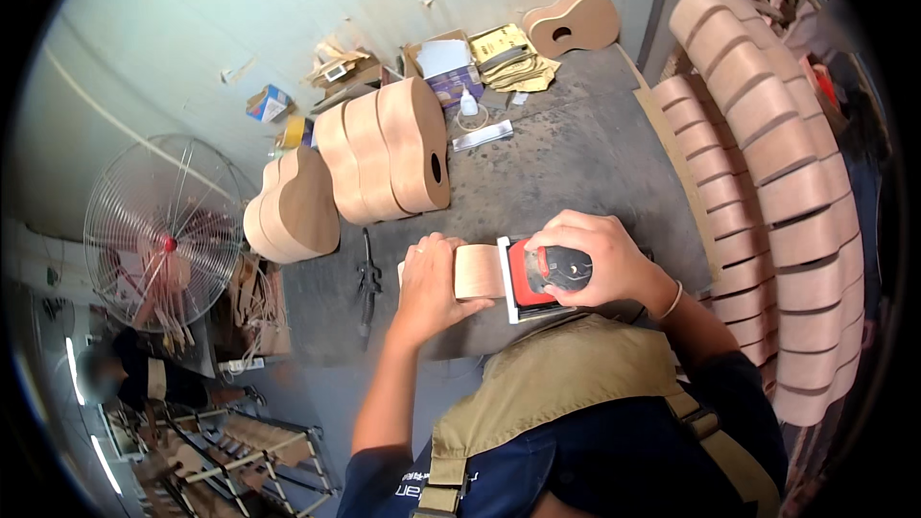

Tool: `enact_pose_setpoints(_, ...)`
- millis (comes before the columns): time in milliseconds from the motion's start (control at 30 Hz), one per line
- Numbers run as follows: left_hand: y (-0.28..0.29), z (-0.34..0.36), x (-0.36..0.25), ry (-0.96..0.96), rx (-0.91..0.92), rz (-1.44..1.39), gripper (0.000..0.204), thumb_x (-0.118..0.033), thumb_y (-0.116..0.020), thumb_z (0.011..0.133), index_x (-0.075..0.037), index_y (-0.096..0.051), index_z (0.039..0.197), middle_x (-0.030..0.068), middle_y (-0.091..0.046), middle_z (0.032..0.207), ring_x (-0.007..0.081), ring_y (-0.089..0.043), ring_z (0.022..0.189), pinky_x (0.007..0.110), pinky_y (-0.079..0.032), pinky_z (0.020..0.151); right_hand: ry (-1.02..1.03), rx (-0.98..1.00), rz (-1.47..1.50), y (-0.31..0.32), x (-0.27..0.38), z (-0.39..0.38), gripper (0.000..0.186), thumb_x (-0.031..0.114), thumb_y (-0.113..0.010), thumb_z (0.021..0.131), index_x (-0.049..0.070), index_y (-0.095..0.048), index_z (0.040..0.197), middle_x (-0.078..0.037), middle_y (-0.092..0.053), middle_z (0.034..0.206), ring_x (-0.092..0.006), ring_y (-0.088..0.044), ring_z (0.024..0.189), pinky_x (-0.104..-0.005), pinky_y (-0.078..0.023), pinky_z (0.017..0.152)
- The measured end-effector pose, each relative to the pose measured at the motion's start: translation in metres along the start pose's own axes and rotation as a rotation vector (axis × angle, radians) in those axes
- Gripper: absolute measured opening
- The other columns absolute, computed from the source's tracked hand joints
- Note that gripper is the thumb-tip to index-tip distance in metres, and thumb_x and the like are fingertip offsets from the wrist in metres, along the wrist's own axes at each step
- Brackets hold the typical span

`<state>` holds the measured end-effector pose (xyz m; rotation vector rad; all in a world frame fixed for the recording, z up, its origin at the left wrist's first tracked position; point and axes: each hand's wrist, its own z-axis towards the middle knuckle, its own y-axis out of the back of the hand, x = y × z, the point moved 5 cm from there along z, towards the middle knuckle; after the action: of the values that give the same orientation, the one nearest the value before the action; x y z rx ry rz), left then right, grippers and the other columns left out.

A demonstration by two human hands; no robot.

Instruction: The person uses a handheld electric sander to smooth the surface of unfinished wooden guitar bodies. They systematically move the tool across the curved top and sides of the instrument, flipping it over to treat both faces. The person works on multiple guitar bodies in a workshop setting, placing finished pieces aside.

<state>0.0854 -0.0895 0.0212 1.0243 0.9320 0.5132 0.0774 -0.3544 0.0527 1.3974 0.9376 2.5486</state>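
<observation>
My left hand (432, 283) is closed on a pale wooden piece with a curved band-like face (477, 271), probably a guitar body's side, lying across the near part of the dark workbench (595, 163). My right hand (604, 259) grips a red and black electric sander (540, 270), whose rectangular pad sits at the right end of that wood, partly covering it. A black air blow gun (367, 278) lies left of my left hand.
Pale guitar bodies (379, 144) stand at back left, another (576, 19) against the wall, near papers (508, 58) and a glue bottle (468, 104). Tall stacks of bodies (787, 163) flank the right. A caged fan (168, 245) and another person (153, 384) are at left.
</observation>
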Motion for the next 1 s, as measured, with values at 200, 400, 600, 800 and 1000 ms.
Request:
enact_pose_setpoints(200,-0.002,-0.007,0.012,0.019,-0.041,0.018,0.097,-0.031,-0.109,0.053,-0.005,-0.057,0.132,0.0144,-0.062,0.121,0.0392,-0.060,0.113,0.051,-0.045,0.098,0.022,-0.039,0.080,-0.008,0.005,0.012,0.054,0.017,-0.093,0.072,0.014,-0.077,0.124,-0.005,-0.077,0.111,-0.0301,-0.077,0.097,-0.0398,-0.062,0.078)
enact_pose_setpoints(400,0.004,-0.011,0.012,0.025,-0.076,0.009,0.098,-0.035,-0.109,0.053,-0.006,-0.057,0.131,0.0140,-0.063,0.121,0.0394,-0.060,0.113,0.051,-0.046,0.098,0.017,-0.043,0.045,-0.015,-0.001,0.017,0.053,0.025,-0.093,0.074,0.015,-0.077,0.124,-0.006,-0.076,0.112,-0.0321,-0.077,0.096,-0.0428,-0.061,0.076)
enact_pose_setpoints(600,0.004,-0.011,0.011,0.042,-0.065,0.011,0.096,-0.038,-0.109,0.053,-0.007,-0.059,0.129,0.0134,-0.064,0.120,0.0394,-0.061,0.112,0.052,-0.047,0.098,0.100,0.102,-0.054,-0.013,-0.003,0.027,0.054,0.030,-0.094,0.075,0.016,-0.078,0.125,-0.005,-0.075,0.110,-0.0322,-0.076,0.092,-0.0443,-0.060,0.074)
enact_pose_setpoints(800,0.007,-0.013,0.008,0.003,-0.061,0.033,0.093,-0.042,-0.106,0.059,-0.007,-0.061,0.132,0.0130,-0.066,0.121,0.0384,-0.062,0.111,0.051,-0.047,0.098,0.138,0.128,-0.090,-0.016,-0.002,0.029,0.053,0.029,-0.094,0.075,0.014,-0.077,0.123,-0.007,-0.072,0.109,-0.0311,-0.075,0.094,-0.0440,-0.059,0.074)
enact_pose_setpoints(1000,0.008,-0.017,0.006,-0.020,-0.099,0.050,0.093,-0.047,-0.105,0.060,-0.007,-0.063,0.133,0.0129,-0.069,0.121,0.0387,-0.064,0.111,0.051,-0.049,0.099,0.133,0.054,-0.038,-0.018,-0.005,0.032,0.052,0.027,-0.093,0.077,0.013,-0.075,0.124,-0.007,-0.071,0.110,-0.0316,-0.075,0.095,-0.0444,-0.058,0.073)
